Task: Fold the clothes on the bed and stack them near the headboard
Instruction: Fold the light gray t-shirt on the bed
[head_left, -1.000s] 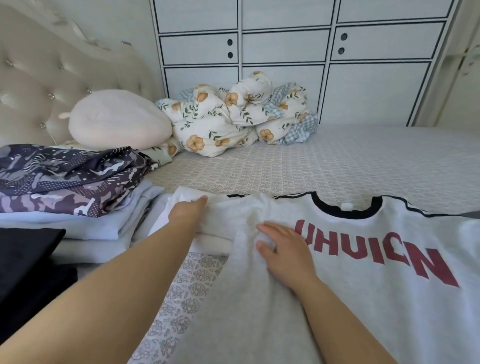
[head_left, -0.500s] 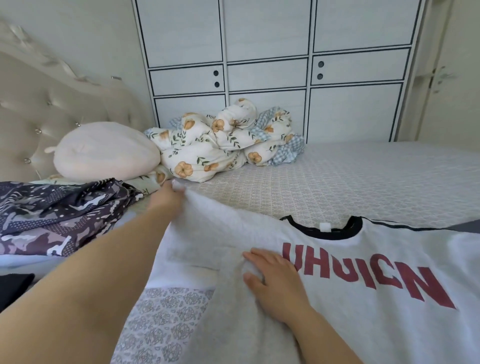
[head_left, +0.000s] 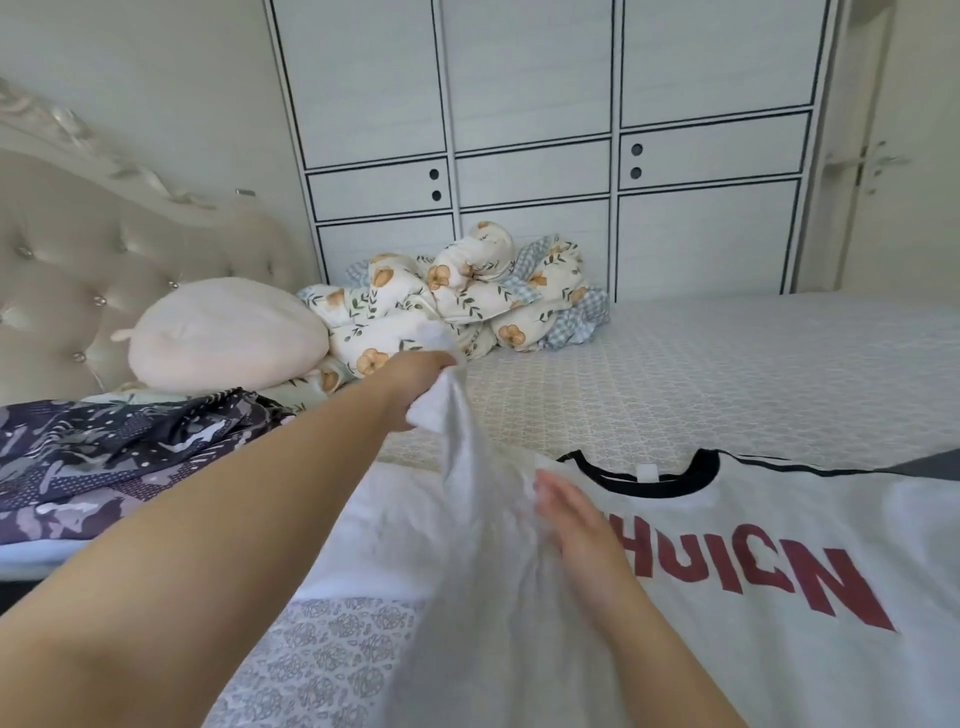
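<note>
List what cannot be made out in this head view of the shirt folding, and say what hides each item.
- left hand fingers: wrapped in the lifted sleeve.
- white T-shirt first red letter: covered by the right hand.
- T-shirt hem: cut off by the bottom edge.
- patterned clothes stack: cut off at the left edge.

Shirt (head_left: 779, 545): white, black collar, dark red letters; bed (head_left: 727, 374): pale lattice print; quilt (head_left: 467, 306): cream, orange flowers, blue check; stack (head_left: 104, 457): purple-grey camouflage top; wardrobe (head_left: 519, 130): white, black lines.

White panelled wardrobe (head_left: 545, 145), tufted headboard (head_left: 78, 291), daylight
</note>
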